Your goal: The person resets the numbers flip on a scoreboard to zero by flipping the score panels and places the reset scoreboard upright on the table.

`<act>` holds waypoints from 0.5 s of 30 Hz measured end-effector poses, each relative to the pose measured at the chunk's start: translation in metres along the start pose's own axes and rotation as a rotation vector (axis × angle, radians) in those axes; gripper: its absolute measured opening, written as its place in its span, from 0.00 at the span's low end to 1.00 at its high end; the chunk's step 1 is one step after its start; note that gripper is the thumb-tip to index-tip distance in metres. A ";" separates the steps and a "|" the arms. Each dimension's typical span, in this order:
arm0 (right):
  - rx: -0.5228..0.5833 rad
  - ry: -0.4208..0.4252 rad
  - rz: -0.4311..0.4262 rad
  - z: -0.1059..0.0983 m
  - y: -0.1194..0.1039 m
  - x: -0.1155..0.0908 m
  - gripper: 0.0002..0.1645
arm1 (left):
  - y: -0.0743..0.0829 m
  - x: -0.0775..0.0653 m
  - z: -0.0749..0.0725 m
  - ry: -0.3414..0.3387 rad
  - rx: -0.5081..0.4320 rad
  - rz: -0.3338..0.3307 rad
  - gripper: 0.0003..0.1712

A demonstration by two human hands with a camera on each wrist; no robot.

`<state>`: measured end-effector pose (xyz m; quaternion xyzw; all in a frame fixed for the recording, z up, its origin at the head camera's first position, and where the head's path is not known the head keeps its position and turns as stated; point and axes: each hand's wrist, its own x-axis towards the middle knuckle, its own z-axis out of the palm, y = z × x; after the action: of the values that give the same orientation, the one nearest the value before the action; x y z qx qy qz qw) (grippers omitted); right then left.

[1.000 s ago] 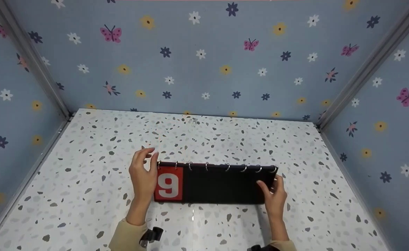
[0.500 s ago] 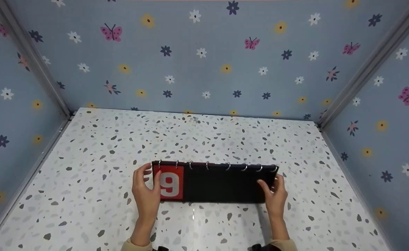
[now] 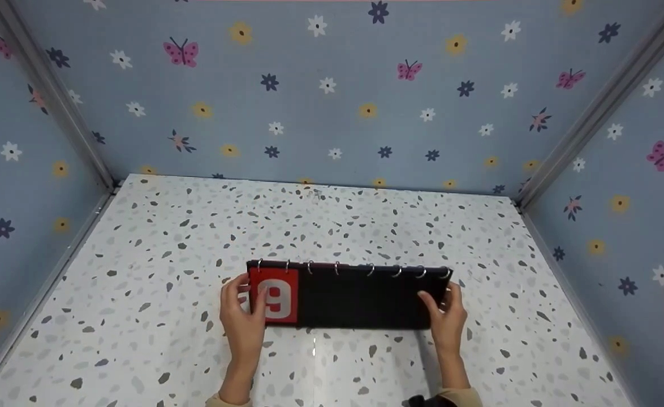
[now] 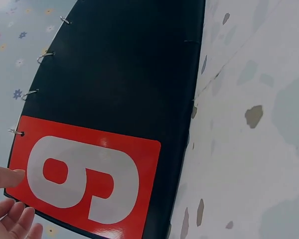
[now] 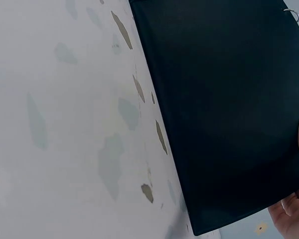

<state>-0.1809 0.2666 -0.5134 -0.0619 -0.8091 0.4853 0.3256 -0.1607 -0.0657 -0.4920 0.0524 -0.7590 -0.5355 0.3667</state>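
A black flip scoreboard (image 3: 360, 299) stands tilted back on the speckled tabletop, metal rings along its top edge. At its left end hangs a red card (image 4: 152, 149) with a white 9; the rest of its front is plain black. My left hand (image 3: 243, 322) grips the left end, thumb over the red card and fingers at the side edge, partly behind it. At the opposite end my right hand (image 3: 448, 322) holds the board, its thumb on the black front and its fingers round the right edge. The board's back is hidden.
White speckled tabletop (image 3: 309, 226) spreads around the board. Blue panels with flowers and butterflies (image 3: 332, 102) rise at the back and both sides, with grey metal posts (image 3: 598, 107) at the corners.
My left hand has moved from beside the board's upper left corner down and rightward onto its left end, thumb now over the red card. The right hand keeps its hold.
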 end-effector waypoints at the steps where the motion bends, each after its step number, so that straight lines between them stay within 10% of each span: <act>1: -0.001 0.000 -0.003 0.000 0.000 0.000 0.24 | 0.000 0.000 0.000 0.002 -0.001 -0.008 0.23; 15: 0.000 -0.008 0.009 0.000 -0.001 0.000 0.24 | 0.000 -0.008 0.011 0.016 0.028 -0.084 0.27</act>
<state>-0.1806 0.2664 -0.5128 -0.0637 -0.8101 0.4870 0.3201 -0.1617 -0.0532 -0.4978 0.0938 -0.7607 -0.5392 0.3490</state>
